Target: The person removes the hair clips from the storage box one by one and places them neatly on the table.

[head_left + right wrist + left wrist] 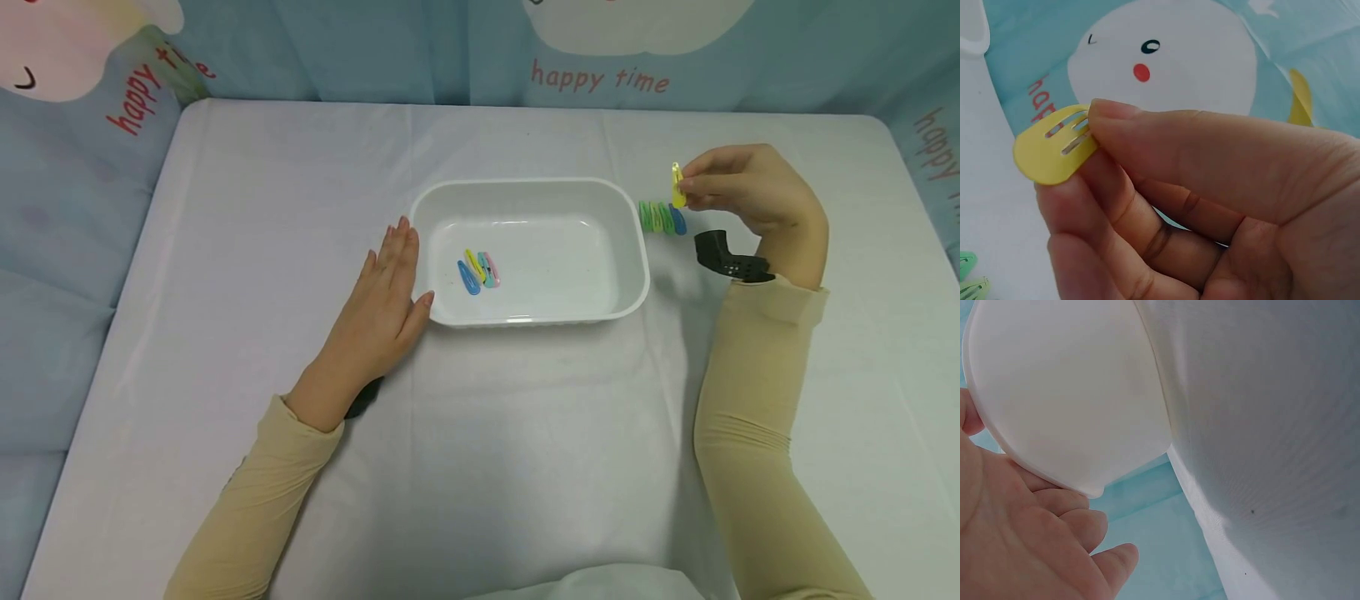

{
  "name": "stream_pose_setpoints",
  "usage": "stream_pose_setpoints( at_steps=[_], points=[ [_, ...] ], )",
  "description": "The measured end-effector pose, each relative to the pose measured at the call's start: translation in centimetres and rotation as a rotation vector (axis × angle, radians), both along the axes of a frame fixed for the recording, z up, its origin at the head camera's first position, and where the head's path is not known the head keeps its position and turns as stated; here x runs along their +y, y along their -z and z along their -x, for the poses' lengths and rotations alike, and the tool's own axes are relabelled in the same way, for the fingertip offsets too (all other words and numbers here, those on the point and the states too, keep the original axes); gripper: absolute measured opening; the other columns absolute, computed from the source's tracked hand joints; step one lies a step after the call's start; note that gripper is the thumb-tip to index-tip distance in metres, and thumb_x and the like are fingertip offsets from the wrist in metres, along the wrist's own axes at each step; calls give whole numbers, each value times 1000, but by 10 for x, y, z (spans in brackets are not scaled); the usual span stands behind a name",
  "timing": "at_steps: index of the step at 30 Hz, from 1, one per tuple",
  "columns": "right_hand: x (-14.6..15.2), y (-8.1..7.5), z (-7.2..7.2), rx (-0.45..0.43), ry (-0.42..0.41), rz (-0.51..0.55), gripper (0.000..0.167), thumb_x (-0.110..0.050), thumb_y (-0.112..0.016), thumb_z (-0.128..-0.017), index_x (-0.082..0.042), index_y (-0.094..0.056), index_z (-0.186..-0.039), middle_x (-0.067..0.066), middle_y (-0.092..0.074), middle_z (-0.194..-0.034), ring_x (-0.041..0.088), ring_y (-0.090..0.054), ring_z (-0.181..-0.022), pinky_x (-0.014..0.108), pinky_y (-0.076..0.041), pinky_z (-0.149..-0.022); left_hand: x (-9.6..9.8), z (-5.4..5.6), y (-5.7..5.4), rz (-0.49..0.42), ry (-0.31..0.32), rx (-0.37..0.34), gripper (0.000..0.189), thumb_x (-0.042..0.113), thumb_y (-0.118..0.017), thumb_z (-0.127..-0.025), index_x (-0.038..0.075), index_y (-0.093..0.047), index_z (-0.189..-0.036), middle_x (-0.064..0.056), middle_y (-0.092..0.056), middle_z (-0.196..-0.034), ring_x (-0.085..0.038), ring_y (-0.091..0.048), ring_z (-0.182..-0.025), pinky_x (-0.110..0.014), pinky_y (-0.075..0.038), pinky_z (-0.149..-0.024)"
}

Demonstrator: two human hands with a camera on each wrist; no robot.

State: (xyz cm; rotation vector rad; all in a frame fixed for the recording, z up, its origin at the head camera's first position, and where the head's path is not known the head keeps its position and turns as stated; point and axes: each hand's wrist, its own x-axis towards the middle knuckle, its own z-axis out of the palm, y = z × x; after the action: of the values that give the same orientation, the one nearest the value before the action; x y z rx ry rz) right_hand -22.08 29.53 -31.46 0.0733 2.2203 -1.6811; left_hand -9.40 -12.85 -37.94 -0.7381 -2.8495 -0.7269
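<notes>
Between thumb and fingers, my right hand (757, 187) pinches a yellow snap hair clip (1054, 147), held up near the right end of a white tray (525, 312). Below that hand lies a row of green, yellow-green and blue hair clips (657, 217) on the table beside the tray. Inside the tray, toward its left, are several hair clips (480, 268) in blue, yellow, teal and pink. My left hand (378, 304) rests against the tray's left rim with its fingers extended; in the left wrist view its fingers touch the rim from outside.
A white cloth covers the table (487, 433). Blue printed fabric (360, 50) hangs along the back and left side. A dark wrist camera (727, 258) sits on the right wrist, near the row of clips.
</notes>
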Motion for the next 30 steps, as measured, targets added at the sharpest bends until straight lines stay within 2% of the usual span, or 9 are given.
stream_pose_setpoints(
  at_steps=[13,30],
  points=[
    [11,4,-2,2,11,152,8,6,-66,-83,2,-72,-87,7,-69,-79,17,-62,-67,21,-52,-67,1,0,0,-2,-1,-2,66,23,-42,-99,-8,-9,-148,-19,-3,-156,-32,-6,-143,-52,-11,-111],
    [20,8,-4,-22,36,235,6,6,-66,-83,3,-71,-86,8,-69,-79,17,-63,-68,21,-52,-67,1,0,1,1,0,8,66,23,-42,-98,-8,-9,-148,-19,-3,-156,-32,-7,-143,-53,-12,-111]
  ],
)
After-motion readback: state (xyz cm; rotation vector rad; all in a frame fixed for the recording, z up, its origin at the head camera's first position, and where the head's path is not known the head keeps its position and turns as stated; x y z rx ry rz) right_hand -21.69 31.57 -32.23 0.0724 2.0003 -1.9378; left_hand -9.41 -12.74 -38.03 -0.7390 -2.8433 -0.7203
